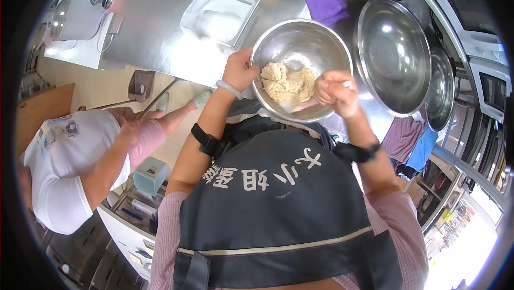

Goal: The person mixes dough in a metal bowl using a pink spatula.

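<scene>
Head view, looking down over a dark apron [278, 204] at a steel counter [160, 38].

Centre of the frame: a steel mixing bowl [321, 41] holding a pale, crumbly lump of dough [288, 82] that sits low against the near wall of the bowl.

The left hand [239, 70] is at the bowl's left rim, fingers curled over the edge and closed on it. This reads as a bracing grip, holding the bowl in place while the other hand works. A pale bangle [229, 89] sits on that wrist.

The right hand [336, 93] is over the bowl's right side, fingers folded tight around the handle of a pale spatula [294, 105]. The blade lies at the lower edge of the dough, apparently angled to get under the mass. A dark strap [357, 152] circles that forearm.

Around the bowl:
- Two larger empty steel bowls, one [393, 54] just right of the mixing bowl, another [440, 89] partly behind it at the right edge.
- A white square container [187, 19] with white powder, upper centre-left.
- A purple cloth [325, 5] beyond the bowl, top of the frame.
- A white appliance [80, 11], upper left.

Left of the frame: another person in a white shirt [69, 167] leans in, a pink-sleeved arm reaching toward the counter's underside; their hands are well apart from the bowl.
</scene>
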Motion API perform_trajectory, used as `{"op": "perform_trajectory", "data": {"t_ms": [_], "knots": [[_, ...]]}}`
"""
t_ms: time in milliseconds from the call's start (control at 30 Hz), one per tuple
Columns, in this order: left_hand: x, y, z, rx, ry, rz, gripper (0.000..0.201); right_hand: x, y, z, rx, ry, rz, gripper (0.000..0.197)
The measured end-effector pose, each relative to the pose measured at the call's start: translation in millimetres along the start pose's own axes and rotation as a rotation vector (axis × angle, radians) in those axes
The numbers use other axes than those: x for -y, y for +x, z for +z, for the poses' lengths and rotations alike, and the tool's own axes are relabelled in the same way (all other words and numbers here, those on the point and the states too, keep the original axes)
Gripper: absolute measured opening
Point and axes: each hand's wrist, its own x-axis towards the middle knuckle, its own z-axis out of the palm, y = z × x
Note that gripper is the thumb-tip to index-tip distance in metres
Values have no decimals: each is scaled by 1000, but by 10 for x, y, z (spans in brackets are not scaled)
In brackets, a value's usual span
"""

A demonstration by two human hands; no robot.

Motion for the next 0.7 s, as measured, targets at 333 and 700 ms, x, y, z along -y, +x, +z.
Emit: {"op": "perform_trajectory", "data": {"t_ms": [333,700], "knots": [[2,15,-1,-56,48,33,31,733,100,136,-75,-100,-464,32],[24,57,1,-65,33,24,31,137,273,-210,-187,150,-246,32]]}}
